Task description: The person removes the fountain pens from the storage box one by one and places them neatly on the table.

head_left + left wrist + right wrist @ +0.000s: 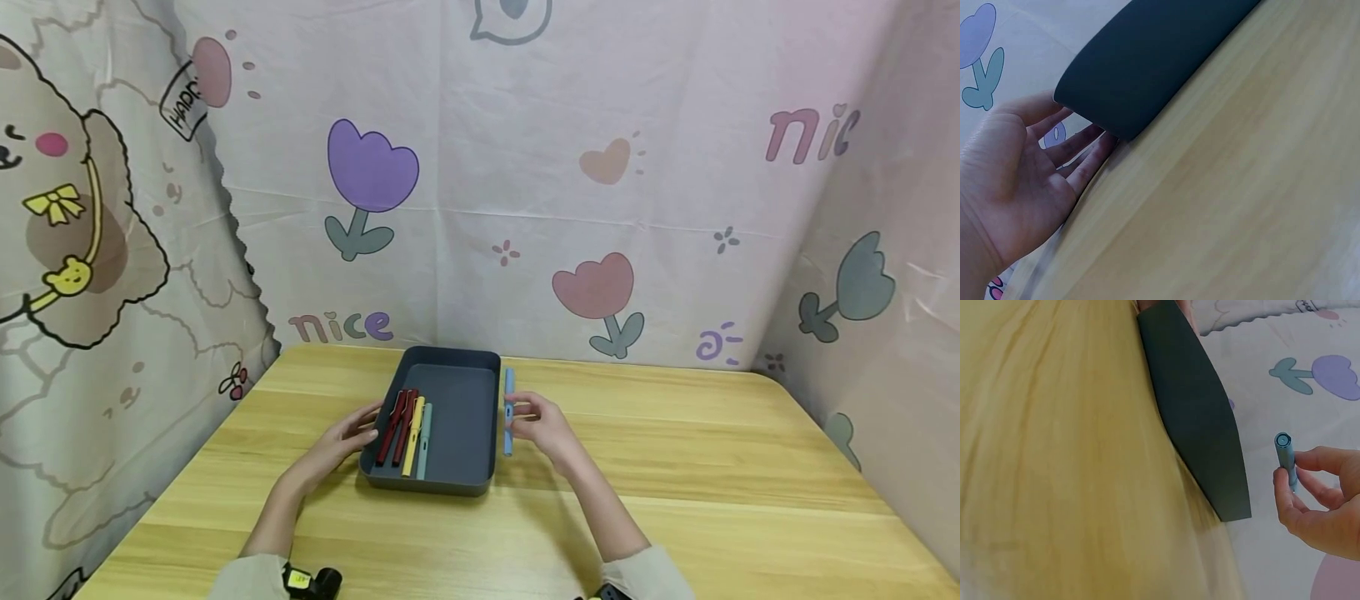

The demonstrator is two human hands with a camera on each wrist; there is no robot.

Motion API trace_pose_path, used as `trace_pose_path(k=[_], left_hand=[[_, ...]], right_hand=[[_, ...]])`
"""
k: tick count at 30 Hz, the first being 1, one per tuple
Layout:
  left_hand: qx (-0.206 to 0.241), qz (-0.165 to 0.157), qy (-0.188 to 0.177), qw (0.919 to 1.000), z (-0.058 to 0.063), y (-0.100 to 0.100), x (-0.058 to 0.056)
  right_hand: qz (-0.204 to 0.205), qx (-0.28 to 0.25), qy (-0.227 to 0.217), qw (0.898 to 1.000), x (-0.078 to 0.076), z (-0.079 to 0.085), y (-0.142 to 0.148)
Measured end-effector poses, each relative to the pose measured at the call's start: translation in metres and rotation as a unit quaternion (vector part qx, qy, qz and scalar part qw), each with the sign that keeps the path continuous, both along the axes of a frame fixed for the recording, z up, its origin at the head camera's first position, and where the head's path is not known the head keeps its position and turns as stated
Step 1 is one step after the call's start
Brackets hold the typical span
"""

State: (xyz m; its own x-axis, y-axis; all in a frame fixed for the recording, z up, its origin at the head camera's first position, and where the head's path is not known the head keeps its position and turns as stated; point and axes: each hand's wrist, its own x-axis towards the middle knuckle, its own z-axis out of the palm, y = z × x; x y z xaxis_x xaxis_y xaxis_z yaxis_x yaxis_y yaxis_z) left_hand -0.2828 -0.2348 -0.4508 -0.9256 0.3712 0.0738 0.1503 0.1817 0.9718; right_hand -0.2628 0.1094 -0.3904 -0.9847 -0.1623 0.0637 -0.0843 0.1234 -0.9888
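Observation:
A dark grey tray (463, 425) lies on the wooden table. Along its left side rests my left hand (341, 442), thumb at the rim and fingers against the outer wall, as the left wrist view also shows. Just off the tray's right wall, my right hand (546, 429) pinches a light blue pen (509, 442) between thumb and fingers. The right wrist view shows that pen (1284, 447) end-on. Inside the tray's left part lie two dark red pens (388, 429), a yellow pen (413, 437) and a pale green pen (424, 442), side by side.
The wooden table (712, 467) spreads out around the tray. A printed cloth (480, 167) with flowers and lettering hangs behind it and along both sides. On the left wrist sits a black strapped device (311, 582).

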Motion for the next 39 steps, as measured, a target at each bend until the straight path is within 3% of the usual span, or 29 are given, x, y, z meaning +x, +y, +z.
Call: trace_pose_path(k=[16,31,39], left_hand=[[-0.004,-0.001,0.000,1.0000,0.000,0.000,0.000],[-0.009,-0.009,0.010,0.9999,0.000,-0.001,0.001],[-0.007,0.003,0.003,1.0000,0.001,0.001,0.001]], right_hand=[[-0.006,0.003,-0.010,1.000,0.001,-0.018,0.011],[-0.019,-0.021,-0.048,0.998,0.000,-0.038,0.012],[-0.002,-0.005,-0.044,0.999,0.000,-0.045,0.014]])
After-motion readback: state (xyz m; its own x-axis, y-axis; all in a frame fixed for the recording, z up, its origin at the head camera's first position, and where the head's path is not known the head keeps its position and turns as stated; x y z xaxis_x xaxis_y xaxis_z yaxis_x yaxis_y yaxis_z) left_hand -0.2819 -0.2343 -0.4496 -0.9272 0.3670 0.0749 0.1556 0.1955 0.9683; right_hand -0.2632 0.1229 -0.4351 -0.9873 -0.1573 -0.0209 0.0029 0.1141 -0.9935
